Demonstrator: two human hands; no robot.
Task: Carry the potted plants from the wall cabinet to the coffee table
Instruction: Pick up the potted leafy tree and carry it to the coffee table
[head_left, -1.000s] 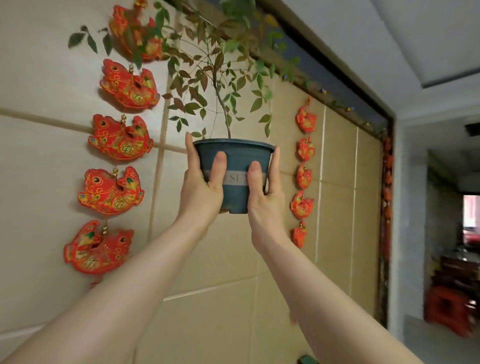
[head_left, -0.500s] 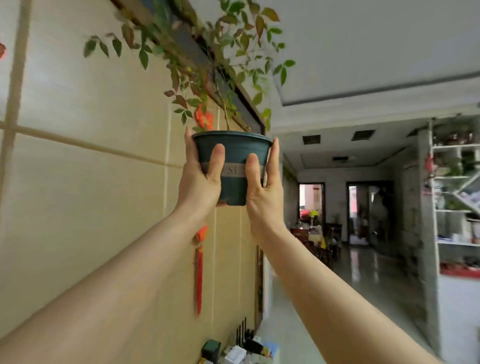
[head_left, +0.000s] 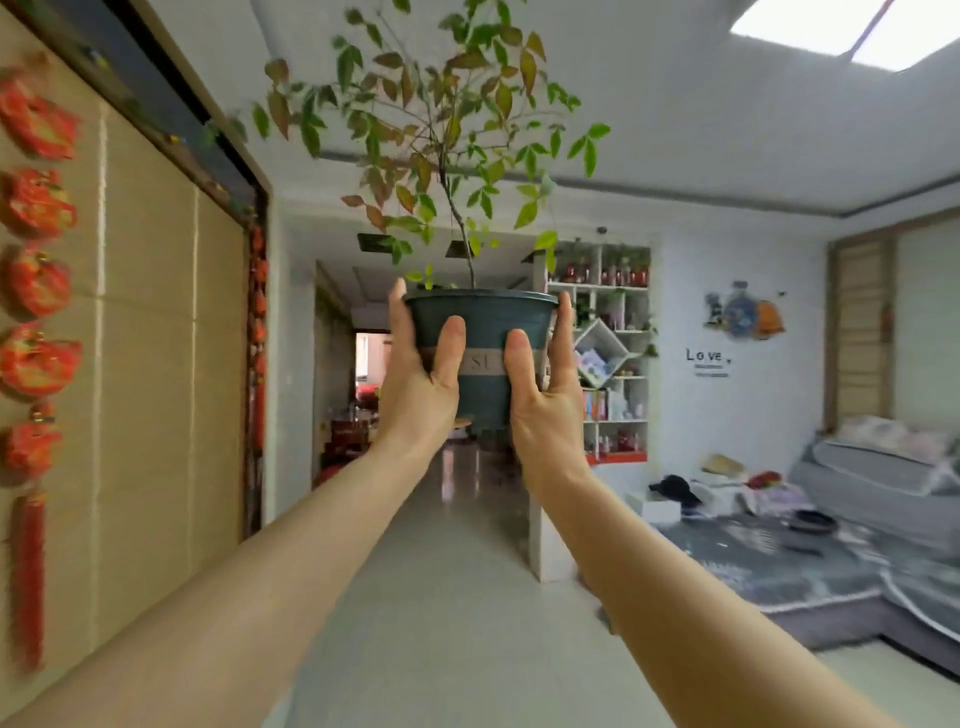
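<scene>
A potted plant in a dark teal plastic pot with a grey band is held high in front of me, upright, its thin stem and green-red leaves spreading toward the ceiling. My left hand grips the pot's left side, thumb on the front and fingers behind. My right hand grips the right side the same way. Both arms are stretched out. No coffee table is in view.
The beige wall cabinet with red hanging ornaments runs along the left. A hallway opens straight ahead over pale floor. White shelves stand behind the pot. A grey sofa with scattered items fills the right.
The view has swung right, away from the cabinet wall toward the open room. The pot stays gripped in both hands and sits slightly lower in the frame.
</scene>
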